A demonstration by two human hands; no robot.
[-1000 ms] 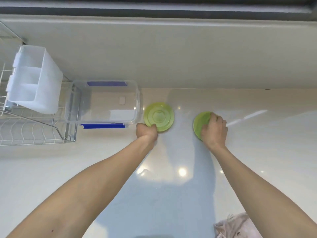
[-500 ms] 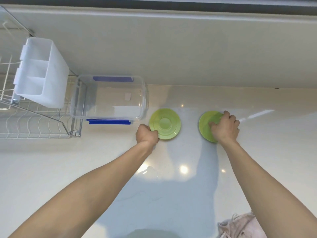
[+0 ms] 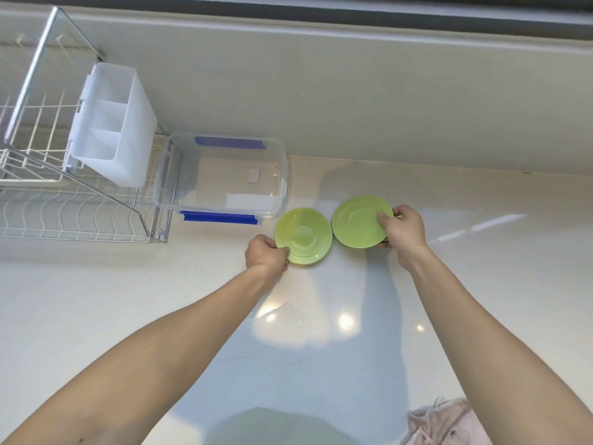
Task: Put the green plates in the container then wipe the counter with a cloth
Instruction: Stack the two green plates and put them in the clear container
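Observation:
Two small green plates are side by side on the white counter. My left hand point(image 3: 265, 254) pinches the near-left rim of the left plate point(image 3: 304, 236). My right hand point(image 3: 402, 227) grips the right rim of the right plate point(image 3: 359, 220), which is lifted and tilted toward me. The clear plastic container point(image 3: 282, 175) with blue clips stands open and empty just behind and left of the plates. A pale pink cloth point(image 3: 446, 422) lies crumpled at the bottom right edge.
A wire dish rack point(image 3: 73, 216) with a white plastic cutlery holder point(image 3: 112, 123) fills the left side, touching the container. A small water puddle point(image 3: 285, 313) lies on the counter point(image 3: 96, 303) between my arms. The wall runs along the back.
My right hand has lifted its plate off the counter and carried it left, close to the other plate. My left hand keeps its hold on the left plate's rim.

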